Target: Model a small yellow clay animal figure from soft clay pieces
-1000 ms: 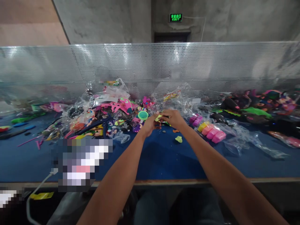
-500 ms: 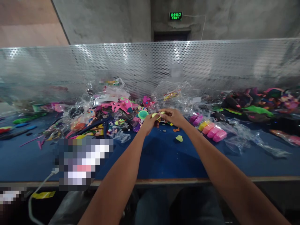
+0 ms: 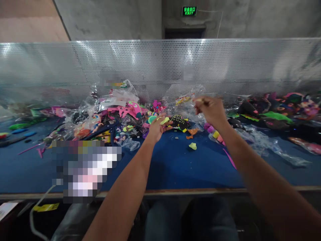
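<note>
My left hand (image 3: pixel 157 131) is over the middle of the blue table, palm up, holding a soft yellow piece (image 3: pixel 164 120) that looks like modelling clay, its fingers partly curled. A black shape with pale dots and yellow bits (image 3: pixel 179 122) lies just right of it. My right hand (image 3: pixel 212 109) is raised to the right, apart from the left, with fingers pinched together; whatever is between them is too small and blurred to name. On the cloth below lie a pale yellow lump (image 3: pixel 192 146) and a small orange piece (image 3: pixel 189 137).
A heap of colourful clay figures and clear bags (image 3: pixel 100 117) spreads across the back left. Dark and green figures (image 3: pixel 273 117) lie at the right, near a crumpled plastic bag (image 3: pixel 268 144). A perforated metal panel (image 3: pixel 150 63) stands behind. A blurred-out object (image 3: pixel 87 170) with a cable lies front left.
My right hand has left the yellow piece and moved right and up. My left hand keeps the yellow piece almost in place. The black dotted shape has come into view between the hands.
</note>
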### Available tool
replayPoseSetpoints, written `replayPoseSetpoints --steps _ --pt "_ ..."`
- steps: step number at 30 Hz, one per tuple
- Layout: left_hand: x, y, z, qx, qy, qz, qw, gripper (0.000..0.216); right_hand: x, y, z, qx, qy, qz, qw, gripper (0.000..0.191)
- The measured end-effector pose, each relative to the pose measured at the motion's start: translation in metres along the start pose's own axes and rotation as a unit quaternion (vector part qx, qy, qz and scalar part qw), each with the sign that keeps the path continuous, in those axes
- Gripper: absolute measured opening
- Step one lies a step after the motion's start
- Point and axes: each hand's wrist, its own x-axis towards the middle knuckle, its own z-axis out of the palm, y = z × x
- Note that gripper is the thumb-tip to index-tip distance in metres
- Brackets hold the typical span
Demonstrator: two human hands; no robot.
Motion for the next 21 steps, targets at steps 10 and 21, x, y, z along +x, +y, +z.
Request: replayPoseSetpoints --steps 10,21 --pt "0.001 0.004 0.006 -0.065 0.061 -0.015 0.996 0.025 -0.112 0.024 0.014 -0.3 -0.341 -0.143 0.879 0.039" --pt "-0.004 0.003 0.02 -0.158 -0.033 -0.035 0.986 0.033 -0.037 -0.032 0.039 -0.2 -0.096 -0.159 0.962 0.043"
